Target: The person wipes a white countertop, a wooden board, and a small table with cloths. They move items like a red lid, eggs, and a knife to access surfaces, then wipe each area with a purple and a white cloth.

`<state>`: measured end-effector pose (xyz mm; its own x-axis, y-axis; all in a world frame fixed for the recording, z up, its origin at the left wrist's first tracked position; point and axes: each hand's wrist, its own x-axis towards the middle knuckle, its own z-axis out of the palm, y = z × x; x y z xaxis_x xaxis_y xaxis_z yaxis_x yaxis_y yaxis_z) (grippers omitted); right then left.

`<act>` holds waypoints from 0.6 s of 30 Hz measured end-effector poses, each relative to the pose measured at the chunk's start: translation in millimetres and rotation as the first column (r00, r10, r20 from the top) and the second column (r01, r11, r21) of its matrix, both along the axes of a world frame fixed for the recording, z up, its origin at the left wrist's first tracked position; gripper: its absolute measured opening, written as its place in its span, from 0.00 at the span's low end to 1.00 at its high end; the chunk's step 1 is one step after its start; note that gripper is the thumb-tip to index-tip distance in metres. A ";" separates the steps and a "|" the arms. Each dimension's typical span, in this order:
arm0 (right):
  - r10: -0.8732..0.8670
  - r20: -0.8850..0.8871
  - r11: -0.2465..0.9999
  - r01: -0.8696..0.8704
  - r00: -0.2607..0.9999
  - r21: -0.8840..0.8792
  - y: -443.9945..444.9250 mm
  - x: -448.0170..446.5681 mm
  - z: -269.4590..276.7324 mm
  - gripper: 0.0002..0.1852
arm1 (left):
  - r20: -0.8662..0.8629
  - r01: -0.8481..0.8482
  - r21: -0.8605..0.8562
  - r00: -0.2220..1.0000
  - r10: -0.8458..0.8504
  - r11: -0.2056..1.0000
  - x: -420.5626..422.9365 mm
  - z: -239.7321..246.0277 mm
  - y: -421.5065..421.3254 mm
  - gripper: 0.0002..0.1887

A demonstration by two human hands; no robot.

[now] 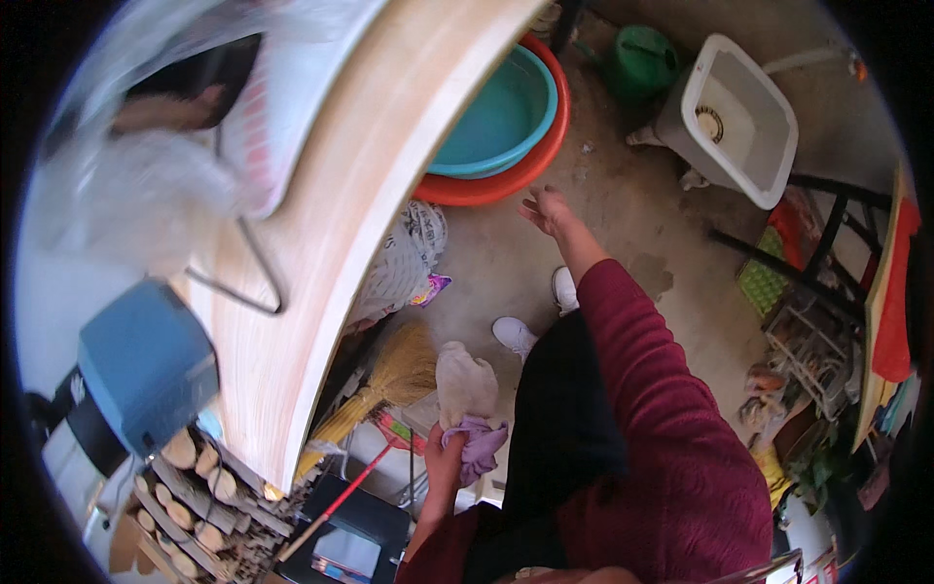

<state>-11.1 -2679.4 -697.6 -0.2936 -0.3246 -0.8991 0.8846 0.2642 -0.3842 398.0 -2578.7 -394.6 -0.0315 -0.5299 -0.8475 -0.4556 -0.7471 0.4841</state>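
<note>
My left hand grips a bunched purple cloth low in the head view, close to my body. A pale, whitish cloth hangs out beyond the purple one, against it. My right arm, in a maroon sleeve, stretches forward, and my right hand is empty with its fingers apart. Just past those fingertips is the rim of a large red basin. Inside it sits a turquoise basin, partly hidden by a wooden tabletop.
A broom and stuffed plastic bag are beside the tabletop. A blue machine and cut logs lie at left. A grey-white sink and green watering can stand ahead right. Black metal legs jut in at right.
</note>
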 end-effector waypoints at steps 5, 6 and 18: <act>-0.071 0.037 0.997 0.072 0.997 -0.040 -10.1 -1.4 -36.6 0.44 | -0.033 0.010 0.107 0.999 -0.006 0.994 -14.3 -23.6 -11.0 0.16; -0.027 -0.015 0.995 0.025 1.000 -0.099 -16.7 2.2 -45.2 0.45 | -0.030 0.021 0.112 0.999 -0.017 0.993 -17.0 -26.0 -12.2 0.16; 0.145 -0.378 0.986 -0.100 0.914 0.137 -47.5 20.6 -103.5 0.51 | 0.049 0.100 0.135 0.993 -0.107 0.986 -38.2 -42.8 -37.9 0.18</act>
<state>9.4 -2726.9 -801.1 -0.5890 -0.2842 -0.7565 0.6316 0.4222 -0.6503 359.8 -2616.5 -437.5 -0.0311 -0.4092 -0.9119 -0.5570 -0.7504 0.3558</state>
